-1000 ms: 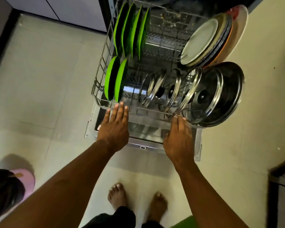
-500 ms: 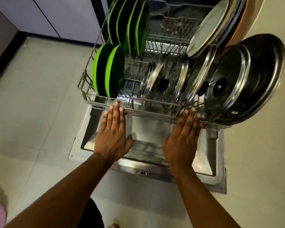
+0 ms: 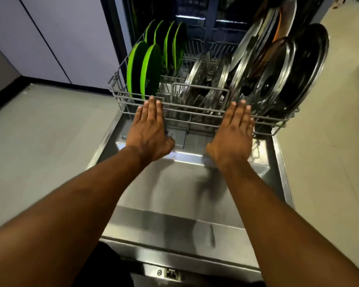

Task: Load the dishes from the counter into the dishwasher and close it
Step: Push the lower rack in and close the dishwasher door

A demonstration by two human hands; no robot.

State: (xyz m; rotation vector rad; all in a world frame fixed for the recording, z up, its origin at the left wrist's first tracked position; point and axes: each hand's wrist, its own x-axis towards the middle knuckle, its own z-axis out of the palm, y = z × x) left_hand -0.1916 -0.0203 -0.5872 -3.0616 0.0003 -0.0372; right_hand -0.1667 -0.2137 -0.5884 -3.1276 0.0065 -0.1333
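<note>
The grey wire dishwasher rack (image 3: 197,119) sits partly inside the dark dishwasher cavity, over the lowered steel door (image 3: 180,195). Several green plates (image 3: 145,71) stand upright on its left side. Steel and glass pan lids (image 3: 274,79) lean in rows on its right, with larger plates (image 3: 255,36) behind them. My left hand (image 3: 150,125) lies flat with straight fingers against the rack's front rail on the left. My right hand (image 3: 235,129) presses the same rail on the right, fingers straight too.
Pale cabinet fronts (image 3: 56,38) stand to the left of the dishwasher. Light floor tiles (image 3: 39,146) spread on both sides of the open door. The door latch (image 3: 171,274) shows at the door's near edge.
Both hands have pushed the rack away from me, so it slid back off the door and partly into the dishwasher. More bare door now shows.
</note>
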